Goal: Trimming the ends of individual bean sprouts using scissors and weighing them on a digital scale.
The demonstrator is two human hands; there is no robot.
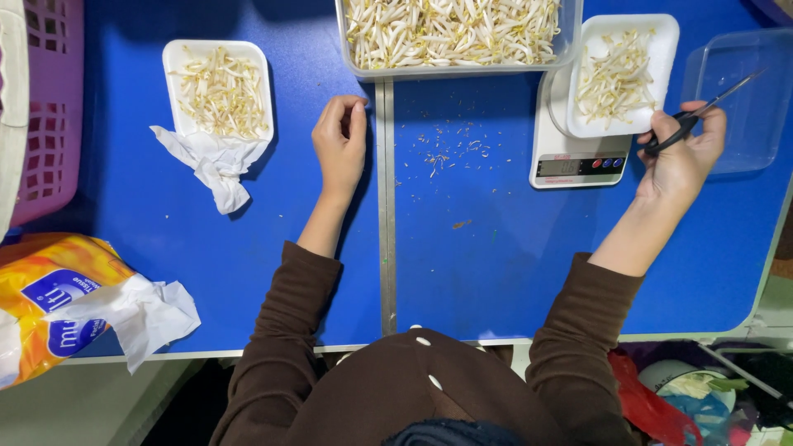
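Nearest to us, at the left edge of the blue counter (206,272), lies an orange tissue pack (49,297) with a white sheet pulled half out, handy for wiping. Beyond it, mid-counter, our left hand (340,144) rests on its side, fingers (351,111) curled loosely together and pinching nothing that we can make out. Just left of it sits a crumpled tissue (213,165) against a white tray (178,62) of sprouts. Between our hands small trimmings (450,149) are scattered on the counter, likely cut ends. Our right hand (686,153) holds black scissors (698,111), fingers closed through the handles, blades together and pointing up and away over a clear empty box (743,99). Beside that hand a small scale (578,165) carries a second white tray (665,37) of sprouts, set there, we judge, for weighing. Farthest off, a large clear tub (570,33) heaped with bean sprouts (450,33) sits within reach of both hands, and a pink basket (49,107) stands at the far left.
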